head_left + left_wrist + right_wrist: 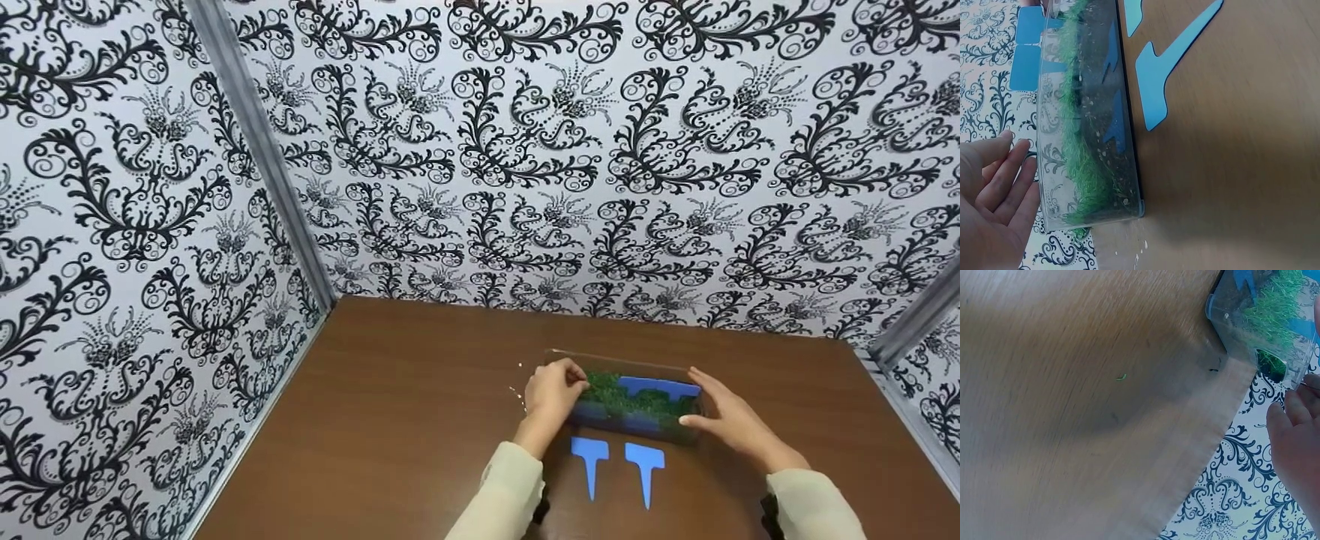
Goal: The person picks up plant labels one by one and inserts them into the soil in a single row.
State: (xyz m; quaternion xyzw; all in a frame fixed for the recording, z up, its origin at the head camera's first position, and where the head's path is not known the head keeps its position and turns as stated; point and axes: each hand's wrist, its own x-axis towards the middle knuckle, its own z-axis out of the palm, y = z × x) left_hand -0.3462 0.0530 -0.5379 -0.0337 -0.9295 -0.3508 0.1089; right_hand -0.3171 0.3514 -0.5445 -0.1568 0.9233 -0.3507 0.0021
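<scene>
Clear plastic forms the walls of a shallow rectangular box (630, 405) that stands on a brown wooden table (420, 420), toward its near right part. Green grass-like material (622, 397) fills the box, with dark soil visible beneath it through the wall in the left wrist view. A blue plant marker (658, 387) lies on top of the grass along the far side.

Left hand (551, 394): placed at the left end of the box, fingers curled over its top rim; in the left wrist view the fingers (1013, 169) appear fairly straight and close beside the clear wall, so contact there cannot be told with certainty.

Right hand (724, 416): laid flat against the right end of the box, fingers extended and together, thumb pressed to the near wall.

Two further blue markers lie flat on the table just in front of the box, between the forearms: a left marker (589, 457) and a right marker (644, 465), side by side, pointed stems toward the person.

Cream sleeves (506, 487) cover both forearms. Walls papered in a black-and-white scroll pattern (525, 150) enclose the table on three sides.
</scene>
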